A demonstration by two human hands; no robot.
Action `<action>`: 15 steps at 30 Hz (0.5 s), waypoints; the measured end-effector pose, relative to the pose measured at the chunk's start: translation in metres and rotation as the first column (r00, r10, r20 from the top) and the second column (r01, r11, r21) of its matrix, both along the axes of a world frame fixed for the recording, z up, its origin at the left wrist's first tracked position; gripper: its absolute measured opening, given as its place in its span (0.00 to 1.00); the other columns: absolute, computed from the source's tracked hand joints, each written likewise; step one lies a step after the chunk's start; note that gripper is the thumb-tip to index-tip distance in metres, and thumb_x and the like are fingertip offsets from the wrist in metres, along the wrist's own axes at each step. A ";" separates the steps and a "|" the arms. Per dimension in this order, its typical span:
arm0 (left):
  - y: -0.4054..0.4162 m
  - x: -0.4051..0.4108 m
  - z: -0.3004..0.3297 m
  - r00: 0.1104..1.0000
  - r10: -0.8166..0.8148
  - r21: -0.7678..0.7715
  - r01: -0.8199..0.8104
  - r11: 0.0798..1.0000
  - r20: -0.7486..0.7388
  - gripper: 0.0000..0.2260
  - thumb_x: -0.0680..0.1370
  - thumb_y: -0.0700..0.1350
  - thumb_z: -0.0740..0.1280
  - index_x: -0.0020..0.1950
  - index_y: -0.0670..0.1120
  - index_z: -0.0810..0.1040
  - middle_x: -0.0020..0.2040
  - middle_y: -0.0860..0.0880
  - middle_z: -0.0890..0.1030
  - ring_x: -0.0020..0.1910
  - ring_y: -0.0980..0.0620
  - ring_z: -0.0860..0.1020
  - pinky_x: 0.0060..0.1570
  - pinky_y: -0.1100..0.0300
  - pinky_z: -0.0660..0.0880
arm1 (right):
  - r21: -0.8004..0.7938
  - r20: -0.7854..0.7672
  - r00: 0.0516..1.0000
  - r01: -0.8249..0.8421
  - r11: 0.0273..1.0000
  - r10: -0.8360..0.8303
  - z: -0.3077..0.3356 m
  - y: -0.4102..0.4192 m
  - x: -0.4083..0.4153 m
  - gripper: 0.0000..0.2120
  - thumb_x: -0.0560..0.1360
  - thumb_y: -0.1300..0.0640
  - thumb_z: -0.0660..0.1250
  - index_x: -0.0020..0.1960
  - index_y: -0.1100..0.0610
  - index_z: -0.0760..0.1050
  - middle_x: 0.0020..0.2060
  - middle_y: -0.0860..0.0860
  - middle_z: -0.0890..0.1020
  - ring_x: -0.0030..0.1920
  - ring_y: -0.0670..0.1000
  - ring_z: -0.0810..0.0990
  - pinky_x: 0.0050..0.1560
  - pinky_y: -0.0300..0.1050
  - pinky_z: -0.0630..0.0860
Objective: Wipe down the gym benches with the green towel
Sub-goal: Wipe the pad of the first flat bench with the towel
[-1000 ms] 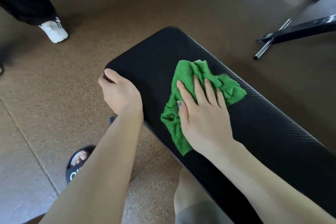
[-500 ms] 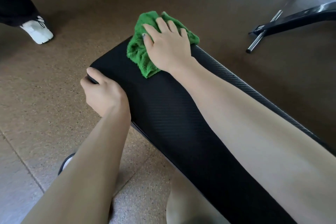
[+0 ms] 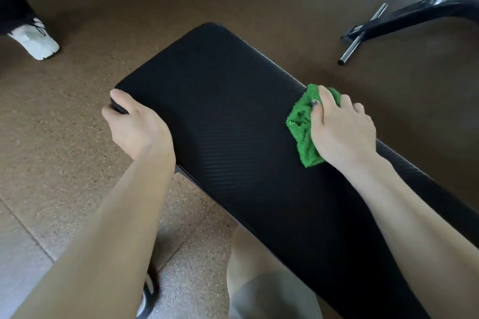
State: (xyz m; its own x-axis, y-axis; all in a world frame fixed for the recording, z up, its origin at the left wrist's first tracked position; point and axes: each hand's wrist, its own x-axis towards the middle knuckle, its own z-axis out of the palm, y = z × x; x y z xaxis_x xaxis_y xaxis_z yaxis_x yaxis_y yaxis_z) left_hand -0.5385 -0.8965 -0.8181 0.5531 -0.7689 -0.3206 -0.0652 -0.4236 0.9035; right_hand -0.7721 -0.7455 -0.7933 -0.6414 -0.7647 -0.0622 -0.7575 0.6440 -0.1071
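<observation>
While the wiping step is in hand, the crumpled green terry towel [image 3: 302, 124] lies on the far long edge of the black padded gym bench with a woven-textured vinyl cover [image 3: 233, 137], roughly midway along the visible pad and partly draped over that edge. The right hand [image 3: 342, 129] covers the towel, its fingers curled down over the cloth and the bench edge, grasping the towel and pressing it to the pad. The left hand [image 3: 134, 127] clutches the near corner at the rounded end of the bench, thumb on top and fingers wrapped under the rim, apparently steadying it. Beyond the bench, on the brown speckled rubber floor [image 3: 64, 116], stand a white shoe below a black trouser leg [image 3: 39, 44] of another person and, at upper right, the black frame with a chrome foot bar [image 3: 363, 33] of other equipment. Judged from this arrangement, the pass concerns the far edge; the next move calls for keeping downward pressure while sliding the towel along the pad, so that the stretch toward the wearer and the near side are also covered, with the left hand giving way when the cloth reaches its corner.
</observation>
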 end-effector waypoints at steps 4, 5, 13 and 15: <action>-0.004 -0.002 -0.005 1.000 0.020 0.003 -0.020 1.000 0.001 0.21 0.85 0.62 0.51 0.65 0.53 0.76 0.50 0.59 0.77 0.47 0.59 0.76 0.38 0.69 0.64 | -0.066 0.009 1.000 -0.026 0.997 0.027 -0.002 -0.076 0.026 0.22 0.87 0.46 0.47 0.78 0.52 0.64 0.68 0.61 0.75 0.66 0.66 0.73 0.63 0.61 0.68; -0.005 -0.003 -0.005 1.000 0.025 0.003 -0.025 1.000 0.002 0.20 0.85 0.62 0.51 0.63 0.53 0.76 0.49 0.60 0.76 0.45 0.61 0.75 0.37 0.69 0.63 | -0.070 0.013 0.998 -0.059 0.996 0.060 -0.003 -0.102 0.035 0.22 0.87 0.46 0.47 0.77 0.52 0.63 0.69 0.61 0.74 0.66 0.65 0.73 0.64 0.61 0.67; -0.005 0.002 -0.001 0.989 -0.024 -0.026 0.028 0.999 0.146 0.22 0.85 0.60 0.51 0.72 0.49 0.70 0.62 0.54 0.77 0.58 0.52 0.78 0.51 0.61 0.67 | -0.017 -0.085 0.958 -0.278 0.961 0.275 -0.012 -0.130 0.073 0.26 0.88 0.47 0.47 0.84 0.50 0.55 0.80 0.62 0.63 0.78 0.66 0.61 0.78 0.63 0.57; 0.000 0.001 0.003 0.960 -0.098 -0.031 0.110 0.993 0.263 0.23 0.86 0.56 0.52 0.79 0.48 0.61 0.73 0.47 0.71 0.65 0.46 0.76 0.56 0.59 0.65 | -0.091 -0.091 0.957 -0.282 0.955 0.274 -0.016 -0.078 0.063 0.25 0.87 0.48 0.48 0.83 0.51 0.60 0.79 0.61 0.66 0.78 0.65 0.63 0.78 0.60 0.59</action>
